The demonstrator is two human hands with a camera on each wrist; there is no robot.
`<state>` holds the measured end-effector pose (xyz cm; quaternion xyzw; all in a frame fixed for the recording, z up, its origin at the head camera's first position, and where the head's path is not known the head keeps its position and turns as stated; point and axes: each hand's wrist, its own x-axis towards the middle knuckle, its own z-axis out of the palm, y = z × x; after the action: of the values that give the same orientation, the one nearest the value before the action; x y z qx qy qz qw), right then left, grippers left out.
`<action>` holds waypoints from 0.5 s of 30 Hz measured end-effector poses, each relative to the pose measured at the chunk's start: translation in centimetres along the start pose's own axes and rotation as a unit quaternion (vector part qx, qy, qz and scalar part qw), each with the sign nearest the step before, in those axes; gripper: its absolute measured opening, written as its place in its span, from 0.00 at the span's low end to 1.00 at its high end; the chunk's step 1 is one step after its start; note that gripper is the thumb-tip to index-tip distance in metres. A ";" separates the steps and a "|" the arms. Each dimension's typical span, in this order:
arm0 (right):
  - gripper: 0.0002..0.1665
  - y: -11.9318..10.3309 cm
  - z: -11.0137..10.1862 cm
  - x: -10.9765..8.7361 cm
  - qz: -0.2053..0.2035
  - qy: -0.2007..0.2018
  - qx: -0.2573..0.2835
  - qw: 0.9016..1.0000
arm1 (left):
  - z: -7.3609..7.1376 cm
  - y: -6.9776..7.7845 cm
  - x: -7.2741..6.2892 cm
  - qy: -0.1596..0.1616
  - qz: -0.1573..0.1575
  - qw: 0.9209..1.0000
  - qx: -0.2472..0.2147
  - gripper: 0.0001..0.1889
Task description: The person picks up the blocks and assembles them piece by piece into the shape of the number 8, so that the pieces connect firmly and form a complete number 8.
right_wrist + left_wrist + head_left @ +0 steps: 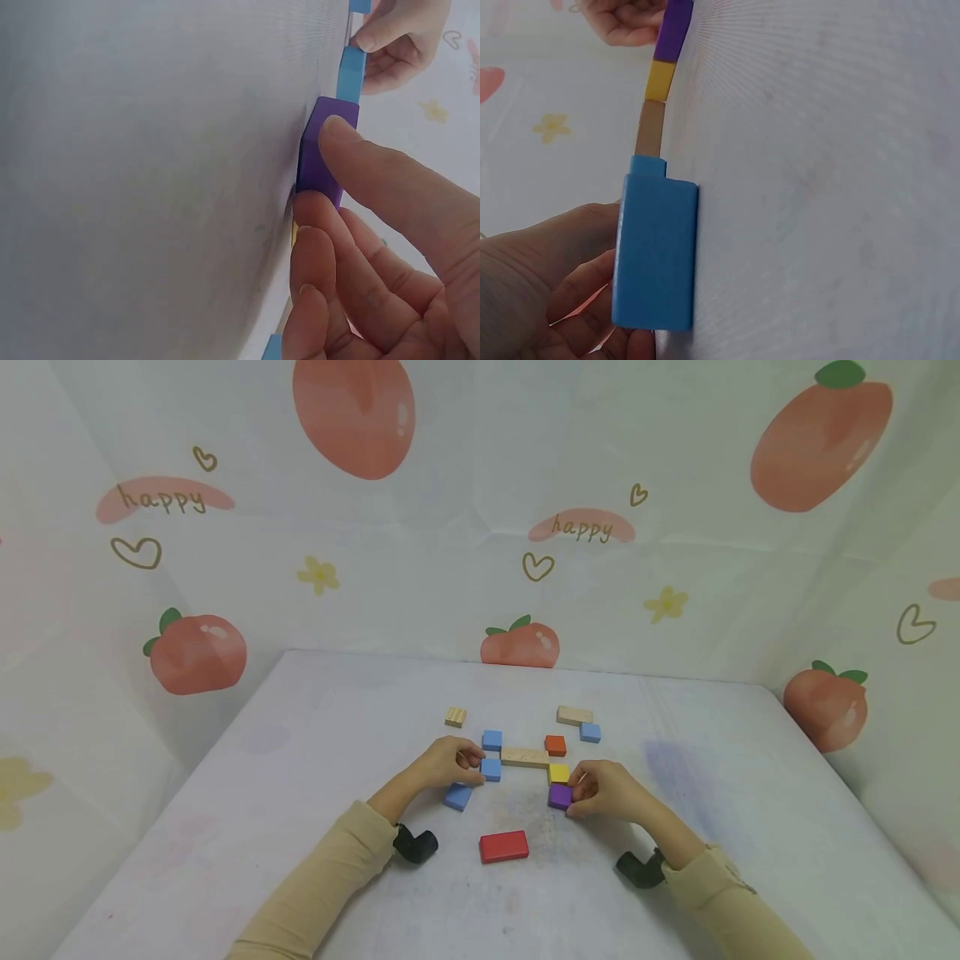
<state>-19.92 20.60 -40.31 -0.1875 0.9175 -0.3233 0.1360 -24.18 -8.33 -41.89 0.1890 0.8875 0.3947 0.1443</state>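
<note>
My left hand (446, 763) pinches a small blue block (491, 770) at its left side, thumb near the front corner and fingers near the back one. That block stands at the left end of a plain wooden block (525, 757), with another blue block (492, 740) behind it. My right hand (611, 791) grips a purple block (559, 797) between thumb and fingers, its thumb lying across the purple face in the right wrist view. Right behind the purple block is a yellow block (558, 773), at the wooden block's right end, and an orange-red block (555, 745) sits farther back.
A blue block (457, 797) lies under my left wrist, large in the left wrist view. Nearer me is a red block (504, 847). Farther back are a small wooden block (455, 717), a longer wooden block (574, 716) and a blue block (590, 732). Printed cloth hangs behind the table.
</note>
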 end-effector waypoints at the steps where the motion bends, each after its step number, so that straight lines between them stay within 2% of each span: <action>1: 0.19 0.0 0.0 0.0 0.001 0.000 -0.001 1.000 | 0.0 0.0 0.0 0.001 0.001 1.000 -0.001 0.18; 15: 0.20 -0.1 0.0 0.0 0.008 0.000 -0.002 1.000 | 0.0 0.2 -0.1 0.000 -0.002 1.000 -0.005 0.18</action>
<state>-19.92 20.48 -40.27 -0.1806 0.9197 -0.3201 0.1380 -24.02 -8.31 -41.75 0.1859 0.8862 0.3985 0.1459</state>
